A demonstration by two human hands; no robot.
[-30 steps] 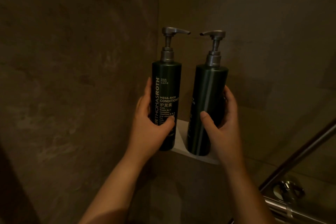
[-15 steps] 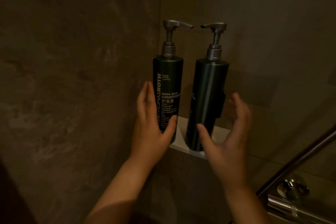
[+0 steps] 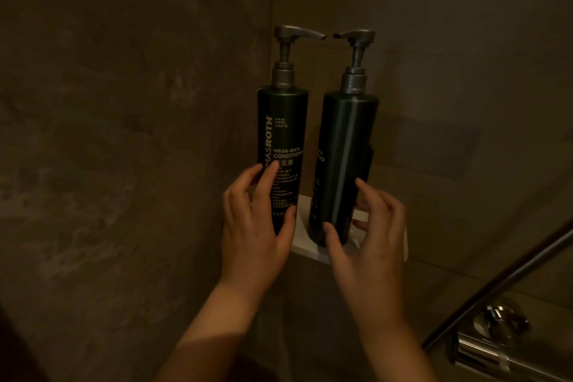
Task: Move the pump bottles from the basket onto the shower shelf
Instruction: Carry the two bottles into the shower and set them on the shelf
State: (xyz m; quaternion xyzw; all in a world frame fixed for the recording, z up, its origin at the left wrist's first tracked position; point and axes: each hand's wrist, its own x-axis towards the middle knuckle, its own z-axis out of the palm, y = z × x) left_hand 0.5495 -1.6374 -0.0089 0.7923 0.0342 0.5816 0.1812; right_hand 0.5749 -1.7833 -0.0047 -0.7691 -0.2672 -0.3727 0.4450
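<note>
Both bottles stood upright at the small white corner shelf (image 3: 302,240). The dark green pump bottle with pale writing (image 3: 282,136) was at 9 o'clock from the plain dark green pump bottle (image 3: 344,164). They were close but not touching, and their grey pump spouts pointed at each other. The plain one sat flat on the shelf. The bottom of the other was hidden by a hand, but it looked set down too. So the job looked nearly done. The basket was not in view, so I could not tell if more bottles waited.

The left hand (image 3: 254,226) curled its fingers and thumb lightly round the low part of the bottle with writing. The right hand (image 3: 369,242) was loose and spread beside the plain bottle, gripping nothing. What looked left was to let go and pull back without bumping the tall bottles.

The shelf sat where two dark brown stone-like walls (image 3: 124,133) met. At 4 o'clock in the view a grey metal bar (image 3: 496,291) slanted up, with a shiny silver tap fitting (image 3: 499,324) under it. The room was dim.
</note>
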